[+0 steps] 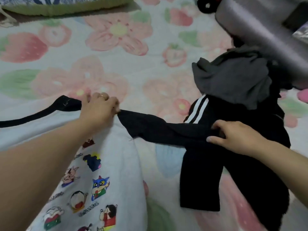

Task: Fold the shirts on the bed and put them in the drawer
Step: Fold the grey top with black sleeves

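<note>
On the floral bed sheet (133, 67), the left hand (100, 107) is pinching the black shirt's sleeve (150, 125) — stretching it flat; the right hand (233, 135) is clutching the black shirt (208, 172) beside a white cartoon shirt (120, 164).

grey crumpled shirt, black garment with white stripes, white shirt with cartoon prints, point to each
grey crumpled shirt (233, 80), head view, middle of the heap
black garment with white stripes (198, 172), head view, lower folded part
white shirt with cartoon prints (120, 164), head view, plain body fabric

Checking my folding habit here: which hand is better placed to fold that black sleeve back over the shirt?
The left hand. It pinches the free end of the black sleeve and can carry it across, while the right hand presses near the black shirt, acting as anchor.
</note>
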`<state>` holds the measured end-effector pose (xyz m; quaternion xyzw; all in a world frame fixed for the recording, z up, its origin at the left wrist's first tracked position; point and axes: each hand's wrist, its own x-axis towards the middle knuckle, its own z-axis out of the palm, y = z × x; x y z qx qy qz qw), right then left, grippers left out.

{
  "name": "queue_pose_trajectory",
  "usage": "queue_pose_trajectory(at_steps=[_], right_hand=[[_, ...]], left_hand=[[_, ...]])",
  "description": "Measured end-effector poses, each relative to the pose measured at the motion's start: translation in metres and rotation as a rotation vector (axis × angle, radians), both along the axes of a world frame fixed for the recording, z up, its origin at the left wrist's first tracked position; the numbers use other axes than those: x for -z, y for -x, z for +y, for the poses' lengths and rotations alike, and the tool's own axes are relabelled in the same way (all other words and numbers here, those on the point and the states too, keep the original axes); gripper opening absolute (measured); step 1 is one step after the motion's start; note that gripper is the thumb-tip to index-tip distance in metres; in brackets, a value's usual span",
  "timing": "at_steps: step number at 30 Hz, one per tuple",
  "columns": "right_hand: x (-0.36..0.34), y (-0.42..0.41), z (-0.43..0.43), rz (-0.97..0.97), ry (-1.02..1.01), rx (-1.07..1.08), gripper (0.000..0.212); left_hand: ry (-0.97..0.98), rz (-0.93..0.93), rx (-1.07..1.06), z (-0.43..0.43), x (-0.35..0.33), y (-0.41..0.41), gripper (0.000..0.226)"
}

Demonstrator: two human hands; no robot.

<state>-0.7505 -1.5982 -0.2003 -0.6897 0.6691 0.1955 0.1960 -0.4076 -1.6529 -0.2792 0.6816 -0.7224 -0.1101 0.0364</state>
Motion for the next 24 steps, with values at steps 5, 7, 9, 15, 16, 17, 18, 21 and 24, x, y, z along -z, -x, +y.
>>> queue_pose_trajectory(at_steps=[5, 7, 9, 15, 16, 17, 18, 21, 24], right_hand=[[0.004, 0.021, 0.001, -0.278, 0.210, 0.056, 0.021], [-0.006, 0.028, -0.009, -0.359, 0.451, 0.162, 0.023], [-0.015, 0.034, -0.023, -0.440, 0.557, 0.275, 0.024], [-0.006, 0.009, -0.021, -0.067, -0.125, 0.010, 0.046], [0.003, 0.003, -0.014, -0.065, -0.117, -0.017, 0.039], [0.011, 0.000, -0.007, -0.154, -0.061, 0.020, 0.029], [0.015, -0.002, -0.003, -0.295, 0.020, 0.114, 0.021], [0.017, 0.004, -0.006, -0.704, 0.264, 0.438, 0.019], [0.010, 0.007, -0.012, -0.825, 0.403, 0.534, 0.020]], left_hand=[[-0.145, -0.186, 0.039, -0.006, -0.014, -0.016, 0.041], [-0.127, -0.085, 0.015, -0.007, -0.020, -0.019, 0.032], [-0.062, 0.075, -0.090, -0.008, -0.025, -0.020, 0.024], [-0.125, 0.123, -0.205, -0.005, -0.025, -0.022, 0.039], [-0.107, 0.062, -0.199, -0.005, -0.025, -0.021, 0.038], [-0.091, 0.026, -0.199, -0.005, -0.025, -0.022, 0.036], [-0.088, 0.018, -0.194, -0.005, -0.024, -0.022, 0.034], [-0.105, 0.066, -0.163, -0.004, -0.024, -0.025, 0.030], [-0.049, 0.112, -0.186, 0.002, -0.022, -0.019, 0.030]])
